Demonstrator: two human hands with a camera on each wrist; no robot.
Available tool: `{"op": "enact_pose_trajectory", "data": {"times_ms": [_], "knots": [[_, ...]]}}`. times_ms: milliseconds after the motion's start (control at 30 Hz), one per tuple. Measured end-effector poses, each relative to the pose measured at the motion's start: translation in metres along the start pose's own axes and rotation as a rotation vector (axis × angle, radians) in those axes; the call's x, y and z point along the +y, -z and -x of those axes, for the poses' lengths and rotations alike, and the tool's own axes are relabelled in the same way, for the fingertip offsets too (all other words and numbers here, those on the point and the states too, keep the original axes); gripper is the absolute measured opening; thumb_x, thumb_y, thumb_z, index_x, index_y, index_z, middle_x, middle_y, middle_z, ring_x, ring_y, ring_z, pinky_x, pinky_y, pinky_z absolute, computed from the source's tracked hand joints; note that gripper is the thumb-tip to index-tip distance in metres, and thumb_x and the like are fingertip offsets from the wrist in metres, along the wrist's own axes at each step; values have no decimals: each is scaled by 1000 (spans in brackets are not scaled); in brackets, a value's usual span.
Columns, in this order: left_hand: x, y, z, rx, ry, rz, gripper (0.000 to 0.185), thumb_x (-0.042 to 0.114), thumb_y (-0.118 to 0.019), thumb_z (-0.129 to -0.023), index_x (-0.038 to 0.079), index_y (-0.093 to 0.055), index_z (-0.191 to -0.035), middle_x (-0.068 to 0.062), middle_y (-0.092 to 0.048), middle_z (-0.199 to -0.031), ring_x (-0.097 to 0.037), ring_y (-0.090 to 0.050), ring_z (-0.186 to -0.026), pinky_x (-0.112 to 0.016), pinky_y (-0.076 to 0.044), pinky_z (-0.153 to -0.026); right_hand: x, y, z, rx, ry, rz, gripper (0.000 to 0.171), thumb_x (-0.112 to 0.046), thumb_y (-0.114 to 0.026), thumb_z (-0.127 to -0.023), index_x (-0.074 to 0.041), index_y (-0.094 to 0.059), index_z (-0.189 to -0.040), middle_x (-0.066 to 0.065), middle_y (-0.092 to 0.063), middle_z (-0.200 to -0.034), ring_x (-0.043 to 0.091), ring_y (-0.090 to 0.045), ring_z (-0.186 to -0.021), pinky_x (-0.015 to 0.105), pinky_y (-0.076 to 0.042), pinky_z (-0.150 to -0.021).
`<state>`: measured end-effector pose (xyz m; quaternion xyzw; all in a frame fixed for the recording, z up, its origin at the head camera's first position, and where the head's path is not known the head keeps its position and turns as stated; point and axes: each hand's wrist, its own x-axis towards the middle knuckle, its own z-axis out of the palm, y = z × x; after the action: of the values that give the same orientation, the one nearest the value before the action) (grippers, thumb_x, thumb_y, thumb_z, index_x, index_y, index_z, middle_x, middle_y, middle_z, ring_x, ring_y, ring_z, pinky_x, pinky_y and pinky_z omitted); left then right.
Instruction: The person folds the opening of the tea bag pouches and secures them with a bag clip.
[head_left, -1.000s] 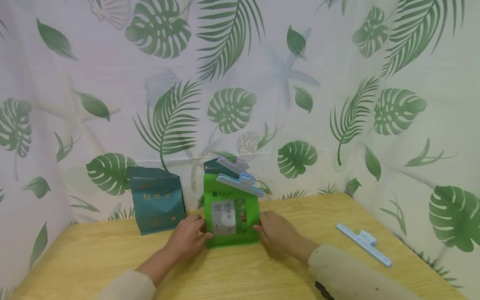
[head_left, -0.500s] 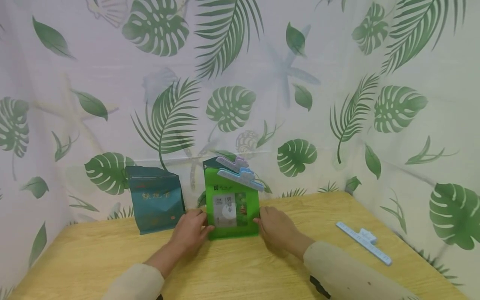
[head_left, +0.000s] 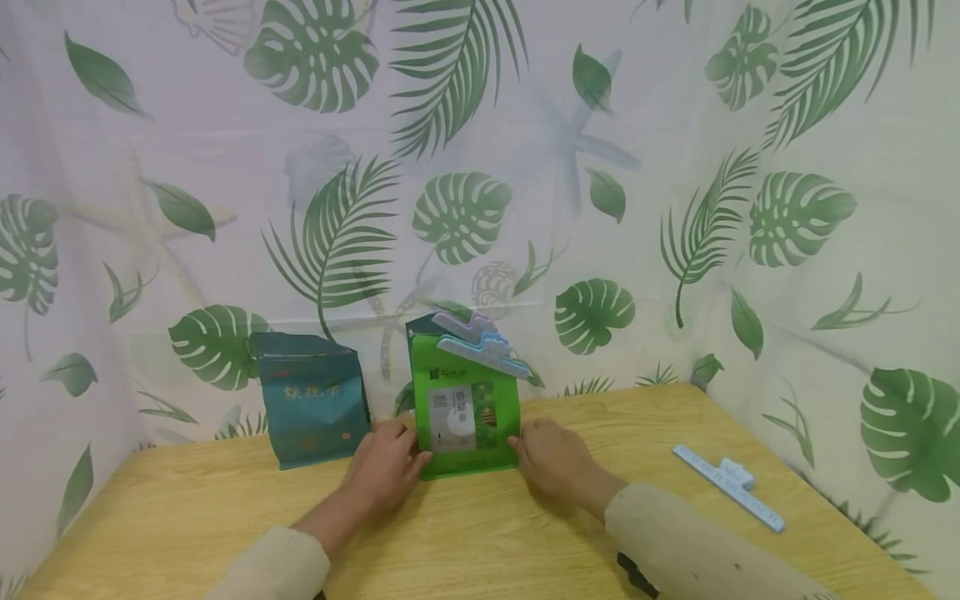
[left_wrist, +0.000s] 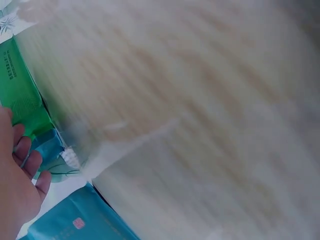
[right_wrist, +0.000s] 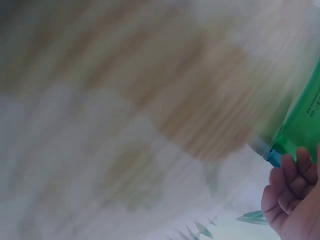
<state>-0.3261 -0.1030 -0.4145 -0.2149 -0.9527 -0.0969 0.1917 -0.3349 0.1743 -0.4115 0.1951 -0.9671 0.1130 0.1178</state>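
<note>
A bright green tea bag [head_left: 467,425] stands upright near the middle of the table, its folded top held by a slanting blue sealing clip [head_left: 480,354]. My left hand [head_left: 384,463] grips the lower left side of the bag, thumb at its front corner. On the opposite side, my right hand [head_left: 558,462] holds the lower right edge, its thumb also at the front. Behind the green bag, a dark teal bag [head_left: 422,327] shows only its top, with a lilac sealing clip [head_left: 461,327] on it. In both wrist views the fingers lie bent along the green bag's sides.
Another teal tea bag [head_left: 315,408] stands left of the left hand, close to it. A loose light-blue sealing clip [head_left: 727,487] lies on the wooden table [head_left: 480,550] at the right. A leaf-patterned cloth [head_left: 525,167] hangs behind the table.
Both hands have pushed the green bag a little farther back, towards the bag behind it, and slightly right. In the last half second it has hardly moved.
</note>
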Motion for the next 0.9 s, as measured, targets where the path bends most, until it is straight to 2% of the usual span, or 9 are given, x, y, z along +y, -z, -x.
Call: {"op": "enact_pose_trajectory", "data": {"times_ms": [167, 333, 433, 667, 900], "knots": [[-6, 2, 3, -65, 40, 18, 25, 38, -61, -98, 16, -57, -89, 0, -52, -88, -18, -49, -82, -37, -40, -74, -4, -2, 2, -7, -8, -25, 41, -32, -45, -106, -15, -51, -70, 1, -51, -71, 15, -47, -62, 34, -46, -57], [-11, 5, 9, -40, 50, 29, 18, 29, -57, -101, 15, -58, -91, -2, -55, -90, -23, -54, -90, -44, -44, -80, -11, -3, 3, -8, -2, -48, 40, -32, -46, -106, -16, -52, -70, 0, -49, -68, 15, -46, -60, 33, -45, -56], [-15, 8, 13, -26, 75, 13, 16, 27, -55, -102, 14, -58, -93, -2, -58, -90, -24, -56, -90, -47, -46, -82, -17, -4, 4, -12, 6, -65, 36, -32, -46, -106, -15, -54, -74, -1, -48, -67, 14, -46, -60, 32, -44, -57], [-31, 15, 26, -38, 124, -57, 18, 29, -54, -102, 13, -59, -98, -2, -60, -92, -23, -56, -87, -41, -44, -72, -27, -4, 6, 28, 67, -57, 33, -30, -49, -105, -14, -57, -77, -4, -48, -65, 11, -46, -58, 29, -43, -55], [-50, 23, 40, -15, 126, -83, 19, 30, -55, -102, 12, -60, -95, -4, -60, -90, -26, -58, -87, -45, -46, -73, -34, -6, 5, 36, 84, -52, 32, -31, -48, -105, -15, -58, -80, -5, -48, -66, 10, -46, -60, 27, -43, -57]]}}
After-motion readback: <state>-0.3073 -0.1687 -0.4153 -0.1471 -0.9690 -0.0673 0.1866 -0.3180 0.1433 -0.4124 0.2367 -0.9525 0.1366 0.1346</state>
